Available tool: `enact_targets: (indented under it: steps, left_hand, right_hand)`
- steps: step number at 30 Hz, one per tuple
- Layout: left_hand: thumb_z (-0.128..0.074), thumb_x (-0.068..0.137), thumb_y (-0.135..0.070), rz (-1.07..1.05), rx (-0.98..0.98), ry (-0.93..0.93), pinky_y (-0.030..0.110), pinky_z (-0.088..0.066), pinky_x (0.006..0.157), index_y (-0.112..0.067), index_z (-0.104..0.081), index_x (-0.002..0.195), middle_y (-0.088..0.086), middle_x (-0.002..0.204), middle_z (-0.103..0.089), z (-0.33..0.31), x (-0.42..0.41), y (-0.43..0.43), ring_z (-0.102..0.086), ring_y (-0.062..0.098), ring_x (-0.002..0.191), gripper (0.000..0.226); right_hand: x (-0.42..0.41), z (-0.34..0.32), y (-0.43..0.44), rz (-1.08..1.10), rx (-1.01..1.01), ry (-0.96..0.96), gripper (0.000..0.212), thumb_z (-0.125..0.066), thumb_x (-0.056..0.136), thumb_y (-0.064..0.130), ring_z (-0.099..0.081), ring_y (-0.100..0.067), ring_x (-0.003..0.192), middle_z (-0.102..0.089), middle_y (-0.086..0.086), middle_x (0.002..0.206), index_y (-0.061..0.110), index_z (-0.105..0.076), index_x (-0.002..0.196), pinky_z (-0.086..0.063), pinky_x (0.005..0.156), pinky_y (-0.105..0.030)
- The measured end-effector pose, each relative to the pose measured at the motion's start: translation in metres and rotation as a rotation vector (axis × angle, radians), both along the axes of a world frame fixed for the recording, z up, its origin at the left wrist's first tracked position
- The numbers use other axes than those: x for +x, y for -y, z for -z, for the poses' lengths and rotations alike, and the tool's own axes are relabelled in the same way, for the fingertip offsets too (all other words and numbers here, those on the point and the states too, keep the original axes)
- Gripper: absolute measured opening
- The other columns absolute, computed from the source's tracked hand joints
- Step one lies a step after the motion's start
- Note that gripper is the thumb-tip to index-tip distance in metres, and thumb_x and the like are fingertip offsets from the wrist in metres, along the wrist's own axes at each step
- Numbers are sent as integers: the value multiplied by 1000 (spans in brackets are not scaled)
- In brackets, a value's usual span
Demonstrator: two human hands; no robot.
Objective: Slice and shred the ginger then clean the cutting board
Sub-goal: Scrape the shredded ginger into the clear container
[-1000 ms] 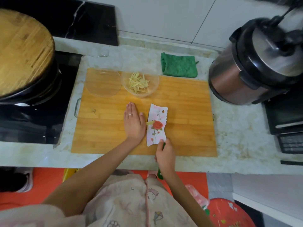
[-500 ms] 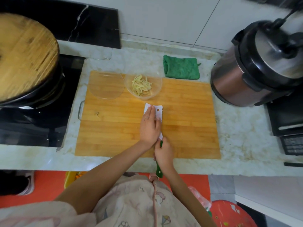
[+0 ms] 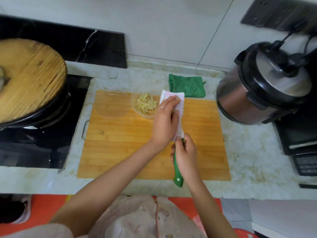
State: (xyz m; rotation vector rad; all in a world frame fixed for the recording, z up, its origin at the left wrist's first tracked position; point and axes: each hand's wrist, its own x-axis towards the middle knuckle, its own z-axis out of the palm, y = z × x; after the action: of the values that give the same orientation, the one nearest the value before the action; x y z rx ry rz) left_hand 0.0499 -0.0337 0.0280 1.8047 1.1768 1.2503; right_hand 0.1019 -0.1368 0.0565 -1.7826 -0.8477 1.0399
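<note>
A bamboo cutting board [image 3: 130, 152] lies on the marble counter. At its far edge stands a clear bowl [image 3: 135, 108] holding shredded ginger [image 3: 146, 105]. My right hand [image 3: 186, 154] grips the green handle of a white, flower-printed knife [image 3: 178, 177], whose blade reaches toward the bowl's right rim. My left hand [image 3: 164, 124] lies flat on top of the blade with its fingers straight, covering most of it. A small ginger scrap [image 3: 102, 133] sits on the left part of the board.
An empty clear bowl [image 3: 111, 104] stands left of the ginger bowl. A folded green cloth [image 3: 187, 85] lies behind the board. A pressure cooker [image 3: 262, 83] stands at the right, and a wok with a wooden lid [image 3: 29, 79] on the stove at the left.
The knife has moved away from me across the board to the ginger bowl. My left hand went from beside the blade onto its top.
</note>
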Motion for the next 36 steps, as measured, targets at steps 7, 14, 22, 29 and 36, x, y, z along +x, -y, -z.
enact_targets:
  steps: [7,14,22,29,36]
  left_hand:
    - [-58,83,7,-59,-87,99,16,-47,83,-3,-69,95,0,100,-58,-6,-19,-72,-55,-6,91,19]
    - [-55,88,2,-30,-50,-232,23,-41,71,-1,-64,91,10,94,-60,13,-29,-105,-57,24,86,10]
    - [-55,93,-14,-122,73,-622,42,-23,113,-14,-69,93,0,86,-71,15,-63,-115,-66,20,81,14]
    - [-39,97,-37,328,448,-636,43,-11,118,-18,-51,138,0,149,-40,4,-55,-90,-33,16,140,47]
    - [-16,100,-43,354,306,-847,46,9,118,-21,-22,152,-4,156,-23,20,-70,-88,-11,11,146,56]
  right_hand:
    - [-14,-10,-70,-33,17,76,23,-41,98,16,-46,-17,36,-46,-4,55,14,-42,75,-37,40,-29]
    - [-3,-5,-85,-20,-62,40,24,-39,99,19,-46,-17,34,-45,-5,56,14,-41,76,-38,45,-33]
    - [24,-13,-92,-70,-113,33,19,-38,100,20,-47,-16,38,-49,-6,60,14,-48,86,-40,47,-32]
    - [28,-21,-89,-130,-154,-67,18,-40,99,15,-45,-17,37,-47,-7,63,7,-48,85,-36,39,-25]
    - [49,-37,-73,-251,-245,-103,15,-41,97,14,-42,-17,39,-48,-6,60,5,-50,88,-34,40,-24]
